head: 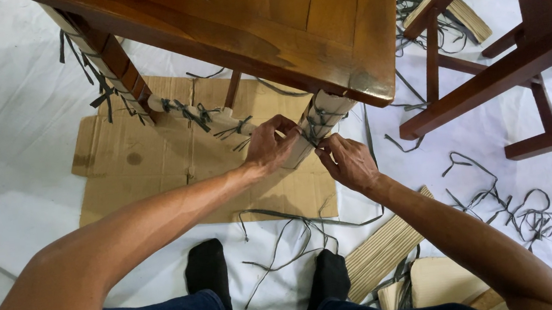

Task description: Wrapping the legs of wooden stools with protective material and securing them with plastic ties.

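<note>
Both my hands work at the wrapped leg (317, 127) of the wooden table (290, 19). My left hand (268, 145) has its fingers curled against the near face of the corrugated wrapping and pinches a dark strap tie (307, 130) at the leg. My right hand (347, 160), just to the right of it and almost touching, pinches the other end of the same tie between thumb and fingertips. The tie sits at the upper part of the leg, directly under the table corner.

Below my hands, loose strap lengths (290, 231) lie on the white floor sheet (3, 120) between my socked feet (207, 269). A piece of corrugated cardboard (383, 249) lies under my right forearm.

Beyond my left hand, the crossbar (208, 117) and the far leg (102, 64) are already wrapped and carry several knotted ties. I judge the wrapping of this table well advanced; the tie in hand is not yet finished. A flat cardboard sheet (135, 168) lies under the table.

Far right of my right hand stands a bare wooden chair frame (497, 73), unwrapped, with more strap offcuts (524, 212) around it.
</note>
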